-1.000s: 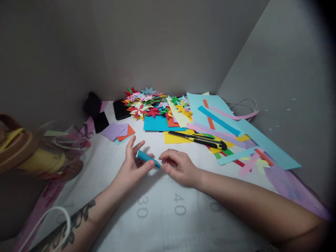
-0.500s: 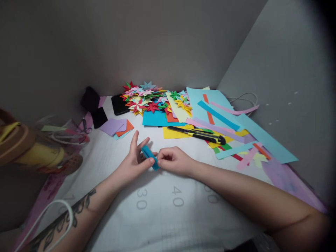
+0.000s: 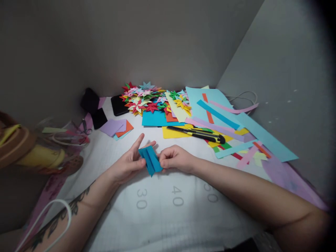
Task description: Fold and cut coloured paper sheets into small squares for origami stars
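A small folded blue paper (image 3: 149, 159) with creased flaps is held between both hands just above the white gridded cutting mat (image 3: 157, 210). My left hand (image 3: 130, 162) pinches its left edge with thumb and fingers, index finger stretched outward. My right hand (image 3: 174, 159) is curled and pinches the paper's right edge. A yellow and black utility knife (image 3: 196, 134) lies beyond my right hand on a yellow sheet.
A heap of folded paper stars (image 3: 147, 99) lies at the back by a black phone (image 3: 119, 105). Coloured sheets and strips (image 3: 223, 119) cover the right side. Small paper squares (image 3: 117, 127), scissors (image 3: 85, 126) and a bag (image 3: 31, 150) sit left. Grey walls enclose the desk.
The blue paper has gone from a narrow folded strip to a wider piece with its flaps spread between both hands. Both hands stayed in about the same place.
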`<state>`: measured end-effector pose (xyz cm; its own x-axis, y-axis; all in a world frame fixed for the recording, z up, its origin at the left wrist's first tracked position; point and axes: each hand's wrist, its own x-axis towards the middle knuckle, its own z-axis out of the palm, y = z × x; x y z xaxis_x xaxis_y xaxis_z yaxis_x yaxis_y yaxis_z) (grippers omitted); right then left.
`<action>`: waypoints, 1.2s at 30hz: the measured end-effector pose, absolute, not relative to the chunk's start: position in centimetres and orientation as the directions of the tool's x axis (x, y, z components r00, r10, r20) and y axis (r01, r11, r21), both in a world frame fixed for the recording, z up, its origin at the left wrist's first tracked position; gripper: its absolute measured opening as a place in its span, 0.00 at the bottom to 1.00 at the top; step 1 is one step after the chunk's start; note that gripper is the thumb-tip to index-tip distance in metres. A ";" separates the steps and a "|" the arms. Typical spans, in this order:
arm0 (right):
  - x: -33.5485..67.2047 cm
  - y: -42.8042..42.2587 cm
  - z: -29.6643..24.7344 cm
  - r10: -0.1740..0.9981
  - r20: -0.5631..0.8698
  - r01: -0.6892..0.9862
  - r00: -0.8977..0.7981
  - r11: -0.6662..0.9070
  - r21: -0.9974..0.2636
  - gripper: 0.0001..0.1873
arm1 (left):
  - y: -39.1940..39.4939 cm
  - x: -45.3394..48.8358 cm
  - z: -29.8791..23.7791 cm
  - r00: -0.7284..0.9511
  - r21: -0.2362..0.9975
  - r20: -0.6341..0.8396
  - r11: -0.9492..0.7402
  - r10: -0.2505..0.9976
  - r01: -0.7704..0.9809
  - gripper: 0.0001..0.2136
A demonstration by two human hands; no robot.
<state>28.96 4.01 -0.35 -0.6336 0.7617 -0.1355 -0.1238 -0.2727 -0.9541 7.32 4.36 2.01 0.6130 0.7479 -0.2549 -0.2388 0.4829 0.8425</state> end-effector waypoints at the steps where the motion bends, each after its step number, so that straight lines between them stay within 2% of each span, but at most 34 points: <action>1: 29.0 4.0 -0.3 0.759 -0.138 -0.119 -0.637 -0.273 -0.954 0.19 | 4.4 7.3 2.0 0.615 0.836 -0.257 0.491 0.745 -0.245 0.50; 5: 28.8 3.8 -0.1 0.763 -0.105 -0.090 -0.638 -0.210 -0.974 0.17 | 4.3 7.5 1.8 0.592 0.830 -0.289 0.505 0.752 -0.237 0.50; 11: 27.9 2.8 0.6 0.851 0.109 -0.020 -0.513 0.116 -0.993 0.07 | 4.0 8.1 1.7 0.540 0.862 -0.296 0.464 0.788 -0.204 0.51; 13: 27.8 2.4 0.7 0.862 0.168 0.020 -0.478 0.202 -0.979 0.11 | 3.9 8.2 1.7 0.548 0.864 -0.297 0.464 0.782 -0.195 0.53; 16: 27.7 1.9 0.6 0.857 0.241 0.064 -0.456 0.301 -0.951 0.23 | 3.7 8.3 1.5 0.544 0.883 -0.278 0.434 0.791 -0.180 0.53; 19: 27.6 1.4 0.6 0.870 0.241 0.122 -0.429 0.320 -0.939 0.31 | 3.5 8.3 1.2 0.538 0.925 -0.192 0.334 0.821 -0.179 0.51; 24: 27.1 0.7 0.7 0.895 0.219 0.190 -0.389 0.311 -0.931 0.26 | 3.3 8.3 1.0 0.592 0.955 -0.113 0.252 0.798 -0.157 0.49; 31: 27.1 0.8 0.6 0.906 0.218 0.163 -0.363 0.292 -0.943 0.25 | 3.2 8.4 1.2 0.600 0.966 -0.089 0.215 0.795 -0.142 0.49; 36: 27.2 0.9 0.4 0.916 0.179 0.149 -0.360 0.245 -0.958 0.24 | 3.2 8.4 1.2 0.579 0.991 -0.036 0.105 0.814 -0.086 0.50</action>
<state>27.25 0.87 0.42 -0.3603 0.9156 0.1786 0.1488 0.2455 -0.9579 8.36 3.22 1.19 0.5795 0.8142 -0.0360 -0.0863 0.1053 0.9907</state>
